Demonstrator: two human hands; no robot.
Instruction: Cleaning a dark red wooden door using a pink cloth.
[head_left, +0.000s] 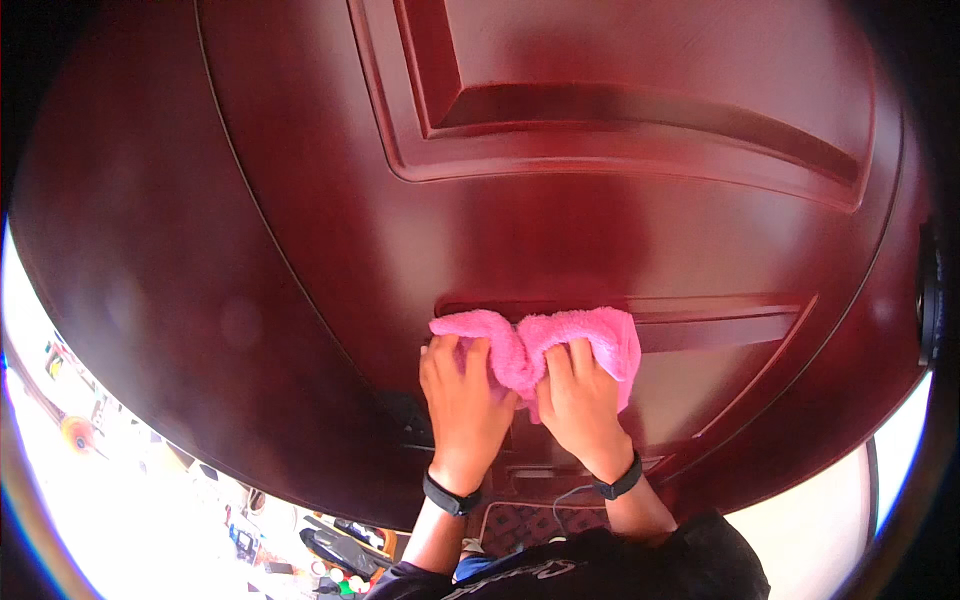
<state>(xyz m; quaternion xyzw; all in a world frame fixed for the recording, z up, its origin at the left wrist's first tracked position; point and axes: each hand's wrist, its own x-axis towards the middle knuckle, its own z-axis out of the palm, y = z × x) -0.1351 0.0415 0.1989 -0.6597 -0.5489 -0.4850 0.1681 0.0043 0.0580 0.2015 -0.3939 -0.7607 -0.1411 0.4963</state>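
A pink terry cloth (619, 341) is pressed against a glossy dark-red panelled door (540, 240). My left hand (465, 397) grips the cloth's left part, fingers bent over its folds. On the right part, my right hand (589, 409) holds it the same way, a short gap from the left. The bunched cloth lies across the upper left of a lower recessed panel (712, 375), covering some of its moulding. Both wrists wear black bands, and a thin cord shows beside the right one.
The dark-red door frame (150, 240) runs down the left. A patterned mat (525, 521) lies below. Cluttered small items, including a black object (341, 551), appear at the overexposed lower left. A pale wall (810, 495) is lower right; a black fitting (930, 307) sits at the right edge.
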